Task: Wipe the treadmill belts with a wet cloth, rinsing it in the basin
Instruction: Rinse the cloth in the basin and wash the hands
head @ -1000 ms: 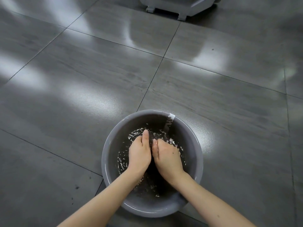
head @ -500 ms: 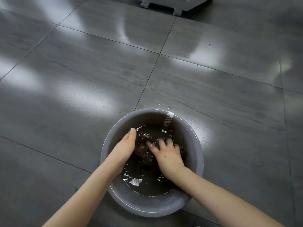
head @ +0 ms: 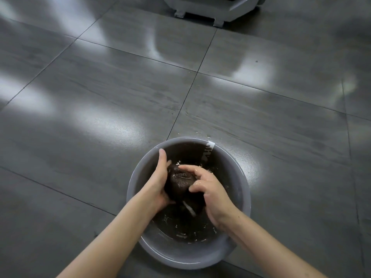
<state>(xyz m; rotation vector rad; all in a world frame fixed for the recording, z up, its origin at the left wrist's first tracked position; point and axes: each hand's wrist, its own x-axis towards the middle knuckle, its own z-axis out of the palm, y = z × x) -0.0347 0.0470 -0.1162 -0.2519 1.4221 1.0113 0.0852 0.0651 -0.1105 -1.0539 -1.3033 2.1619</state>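
The left hand [head: 158, 183] and right hand [head: 213, 195] curled round the dark wet cloth [head: 180, 182], where half a second earlier they had pressed it underwater. Bunched, it sat over the water in the grey basin [head: 176, 255], its long axis running from 11 to 5 o'clock. A white machine base [head: 210, 7] stood at 12 o'clock.

Grey tiled floor [head: 100, 93], glossy, perhaps splashed.

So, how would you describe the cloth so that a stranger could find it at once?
On the grey tiled floor, low in the view, stands a round grey basin with water. Over it the left hand and the right hand grip a wet bundle between them: the cloth. It is the only dark, soft lump there.
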